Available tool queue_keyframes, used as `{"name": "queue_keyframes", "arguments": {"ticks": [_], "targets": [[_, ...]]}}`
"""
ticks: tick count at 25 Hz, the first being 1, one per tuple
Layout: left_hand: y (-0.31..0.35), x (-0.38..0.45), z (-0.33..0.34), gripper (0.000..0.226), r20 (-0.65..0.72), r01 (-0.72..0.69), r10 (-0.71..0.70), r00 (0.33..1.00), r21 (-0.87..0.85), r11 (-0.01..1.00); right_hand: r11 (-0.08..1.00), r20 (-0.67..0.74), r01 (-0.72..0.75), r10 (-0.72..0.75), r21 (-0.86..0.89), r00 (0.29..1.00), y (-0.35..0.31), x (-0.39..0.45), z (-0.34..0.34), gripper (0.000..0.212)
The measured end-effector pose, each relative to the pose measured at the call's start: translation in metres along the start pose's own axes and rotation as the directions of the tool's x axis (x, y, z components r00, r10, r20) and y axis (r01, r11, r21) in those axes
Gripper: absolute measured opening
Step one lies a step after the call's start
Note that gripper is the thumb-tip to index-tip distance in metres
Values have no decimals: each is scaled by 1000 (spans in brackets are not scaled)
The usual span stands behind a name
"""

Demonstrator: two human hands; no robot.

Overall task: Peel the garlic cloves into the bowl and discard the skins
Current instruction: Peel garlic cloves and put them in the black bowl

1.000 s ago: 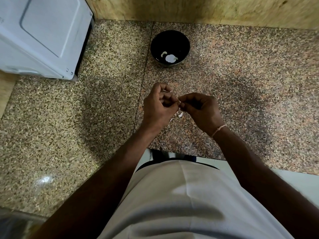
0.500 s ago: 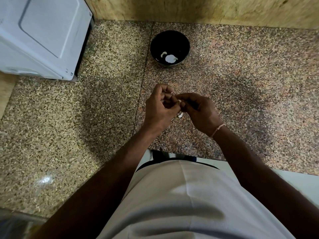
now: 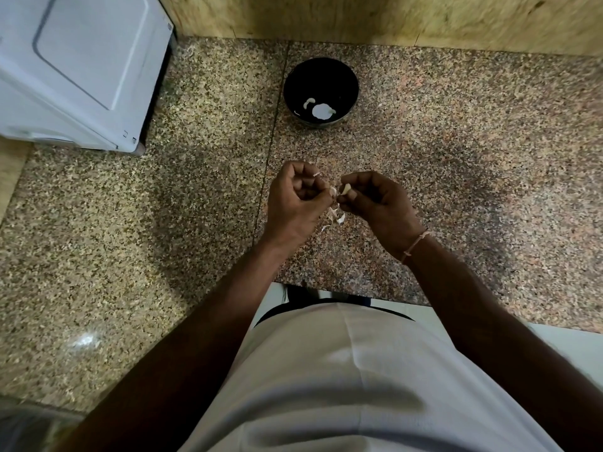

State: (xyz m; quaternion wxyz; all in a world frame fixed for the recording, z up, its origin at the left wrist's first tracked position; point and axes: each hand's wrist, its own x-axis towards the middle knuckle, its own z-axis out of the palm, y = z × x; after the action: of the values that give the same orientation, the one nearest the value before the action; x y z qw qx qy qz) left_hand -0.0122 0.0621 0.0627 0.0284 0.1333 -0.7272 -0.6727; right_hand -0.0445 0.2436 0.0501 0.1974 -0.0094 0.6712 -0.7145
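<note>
Right hand: grip pinches a small pale garlic clove above the speckled granite surface, near its front edge.
Left hand: grip curled, pinching papery skin.
Fallen skins: beneath the hands.
Round black bowl: near the back edge, peeled white garlic pieces inside.

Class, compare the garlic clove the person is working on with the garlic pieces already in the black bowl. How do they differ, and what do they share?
The garlic clove is pinched in the right hand above the counter; the garlic pieces lie loose in the black bowl. The clove has skin beside it at the left hand; the pieces look bare. Both are pale.
</note>
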Motion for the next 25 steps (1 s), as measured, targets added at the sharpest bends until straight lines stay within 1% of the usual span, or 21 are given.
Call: {"name": "queue_keyframes", "arguments": {"ticks": [2, 5, 7, 9, 10, 12, 14, 16, 17, 19, 22, 24, 25], "targets": [[-8, 1, 0, 35, -2, 51, -51, 999, 75, 996, 997, -37, -55, 58, 55, 998, 2, -1, 0, 21], [-21, 1, 3, 26, 7, 125, -132, 991, 267, 955, 989, -87, -131, 136, 65, 987, 7, -3, 0, 19], [-30, 0, 6, 19, 32, 116, -139, 990, 376, 919, 985, -122, -162, 168, 55, 978, 13, -3, -2, 18], [-37, -2, 7, 11, 32, 116, -145, 989, 449, 886, 982, -149, -183, 187, 39, 971, 18, -4, -3, 17], [-40, -2, 7, 10, 16, 119, -144, 989, 481, 869, 981, -161, -191, 194, 33, 968, 20, -4, -3, 16], [-44, -2, 7, 17, -25, 127, -135, 991, 541, 832, 980, -191, -198, 196, 11, 962, 22, -5, -4, 14], [-46, -2, 8, 29, -38, 120, -120, 992, 578, 807, 980, -219, -199, 190, -20, 957, 23, -6, -5, 12], [-46, -2, 9, 35, -7, 81, -96, 995, 600, 796, 979, -231, -204, 196, -12, 953, 25, -6, -5, 2], [-45, -2, 9, 30, 13, 70, -97, 995, 598, 798, 978, -234, -208, 203, 1, 951, 26, -7, -4, 3], [-43, -3, 8, 8, 53, 44, -91, 994, 576, 816, 975, -234, -218, 223, 47, 946, 28, -7, -5, 5], [-39, -5, 10, 7, 28, 25, -50, 998, 560, 828, 964, -201, -216, 245, 155, 948, 30, -9, -6, 14], [-36, -4, 11, 31, 12, 1, -9, 1000, 576, 817, 959, -174, -218, 250, 184, 953, 30, -10, -5, 16], [-35, -3, 11, 33, 18, 1, -14, 1000, 571, 821, 957, -171, -221, 253, 186, 952, 30, -10, -5, 15]]}}
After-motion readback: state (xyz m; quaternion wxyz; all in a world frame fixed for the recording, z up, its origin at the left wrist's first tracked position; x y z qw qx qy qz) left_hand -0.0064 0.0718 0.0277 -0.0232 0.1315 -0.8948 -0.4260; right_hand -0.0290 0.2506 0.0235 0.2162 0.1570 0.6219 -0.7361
